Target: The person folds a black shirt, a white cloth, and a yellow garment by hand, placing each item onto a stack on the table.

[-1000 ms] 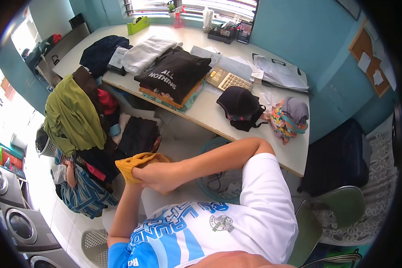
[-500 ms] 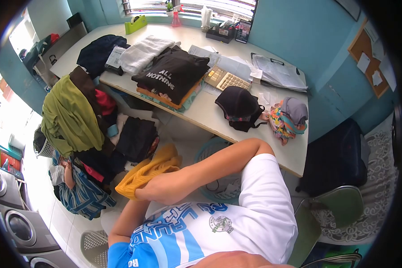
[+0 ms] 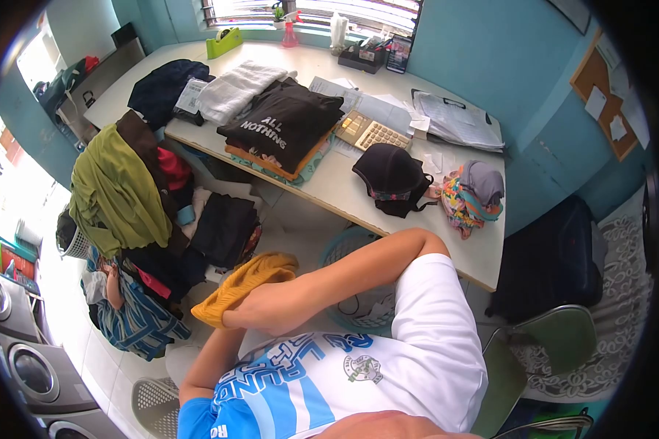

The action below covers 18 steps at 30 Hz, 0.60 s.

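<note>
A mustard-yellow ribbed knit garment (image 3: 238,289) is bunched up in front of my chest. My right hand (image 3: 260,311) grips it, with its fingers mostly covered by the cloth. The left forearm rises to the same garment from below, but my left hand is hidden behind the cloth and the right wrist. A blue mesh basket (image 3: 329,252) stands just past my right forearm, under the table edge. Dark folded clothes (image 3: 225,230) lie beyond the yellow garment.
The white table (image 3: 476,256) holds a folded stack with a black shirt (image 3: 285,121), a calculator (image 3: 373,130), a black bra (image 3: 390,175) and a floral cloth bundle (image 3: 465,197). Left stands a heap with a green cloth (image 3: 121,190); near it is another person's arm (image 3: 113,287). Chairs (image 3: 556,344) stand right.
The yellow garment's upper part has sunk and folded over, bunching closer around my right hand. Both arms stay almost in place.
</note>
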Each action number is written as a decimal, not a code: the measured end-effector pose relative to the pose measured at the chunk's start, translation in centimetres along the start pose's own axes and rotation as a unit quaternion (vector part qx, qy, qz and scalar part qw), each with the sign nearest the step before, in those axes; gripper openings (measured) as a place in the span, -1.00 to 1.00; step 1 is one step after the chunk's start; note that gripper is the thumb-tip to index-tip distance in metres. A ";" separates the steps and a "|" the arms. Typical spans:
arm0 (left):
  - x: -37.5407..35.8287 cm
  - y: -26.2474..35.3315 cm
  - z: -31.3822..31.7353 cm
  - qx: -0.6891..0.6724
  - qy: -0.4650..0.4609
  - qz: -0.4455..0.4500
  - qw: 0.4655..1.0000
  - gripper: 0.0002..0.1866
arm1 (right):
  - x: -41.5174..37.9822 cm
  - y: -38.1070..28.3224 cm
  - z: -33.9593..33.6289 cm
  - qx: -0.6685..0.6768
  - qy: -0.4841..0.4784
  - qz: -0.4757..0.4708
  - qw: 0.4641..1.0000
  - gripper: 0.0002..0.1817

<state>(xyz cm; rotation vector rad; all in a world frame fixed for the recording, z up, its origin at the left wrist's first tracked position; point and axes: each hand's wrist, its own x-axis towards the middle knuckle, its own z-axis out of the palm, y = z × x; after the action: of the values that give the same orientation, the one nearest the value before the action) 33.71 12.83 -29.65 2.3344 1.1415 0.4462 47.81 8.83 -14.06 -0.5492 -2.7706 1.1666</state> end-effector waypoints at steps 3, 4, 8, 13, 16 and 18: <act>0.0 0.0 0.1 -0.004 0.000 0.000 1.000 -0.50 | -0.1 -0.5 -0.3 -0.005 -0.008 0.022 1.000 -0.72; -0.1 0.1 0.2 -0.005 0.000 0.000 1.000 -0.50 | -0.1 -0.7 -0.3 -0.008 -0.011 0.028 1.000 -0.75; -0.3 0.3 0.4 -0.009 0.002 0.002 1.000 -0.50 | 0.0 -0.4 -0.2 -0.004 -0.021 0.039 0.999 -0.75; -0.7 0.4 0.8 -0.016 0.002 0.003 1.000 -0.50 | 0.3 -0.1 0.0 0.010 -0.034 0.061 0.998 -0.77; -0.7 0.1 0.5 -0.025 0.001 0.003 1.000 -0.50 | 0.4 0.3 -0.1 0.011 -0.023 0.058 0.998 -0.78; -0.6 -0.1 0.3 -0.034 -0.001 0.001 0.999 -0.50 | 0.5 0.5 -0.3 0.019 -0.016 0.065 0.998 -0.78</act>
<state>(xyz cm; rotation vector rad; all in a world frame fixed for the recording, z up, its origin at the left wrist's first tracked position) 33.46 12.33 -29.95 2.2767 1.1053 0.4765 47.58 9.49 -14.27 -0.7228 -2.7696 1.2627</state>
